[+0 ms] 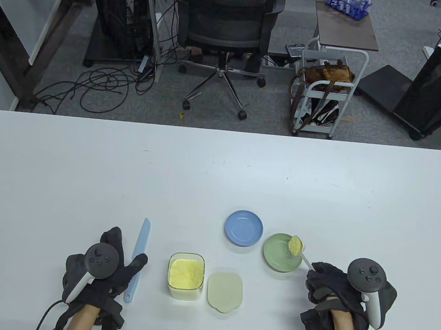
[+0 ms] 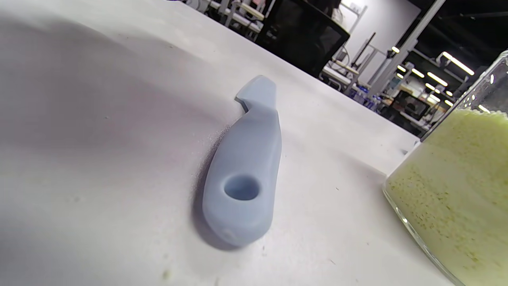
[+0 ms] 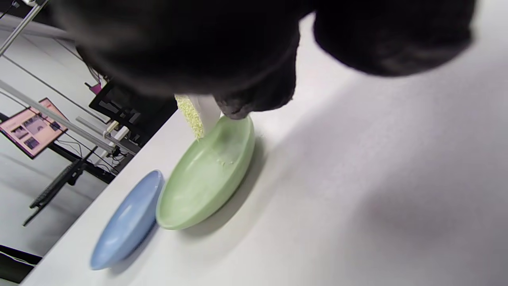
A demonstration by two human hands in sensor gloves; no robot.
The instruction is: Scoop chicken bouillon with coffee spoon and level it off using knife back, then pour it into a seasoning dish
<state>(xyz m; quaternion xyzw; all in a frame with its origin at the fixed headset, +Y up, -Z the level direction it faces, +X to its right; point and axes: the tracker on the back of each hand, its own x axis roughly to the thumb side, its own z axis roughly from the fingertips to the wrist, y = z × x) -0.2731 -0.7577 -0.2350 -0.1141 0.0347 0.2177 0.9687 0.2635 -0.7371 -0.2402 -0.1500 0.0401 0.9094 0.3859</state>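
Note:
My right hand (image 1: 317, 275) pinches the handle of a white coffee spoon (image 1: 304, 259). Its bowl is heaped with yellow bouillon (image 1: 295, 245) and hangs over the near right rim of the green seasoning dish (image 1: 276, 256). In the right wrist view the spoon (image 3: 206, 109) is tilted above the green dish (image 3: 206, 174), which holds a few grains. The light blue knife (image 1: 141, 239) lies flat on the table. My left hand (image 1: 121, 264) lies spread beside it, one finger across its middle. The knife handle (image 2: 246, 171) rests on the table, and no finger shows in that view.
A glass container of bouillon (image 1: 186, 274) stands open between my hands, with its pale lid (image 1: 225, 291) lying to its right. An empty blue dish (image 1: 244, 228) sits just left of the green one. The container's wall (image 2: 456, 178) is close to the knife handle.

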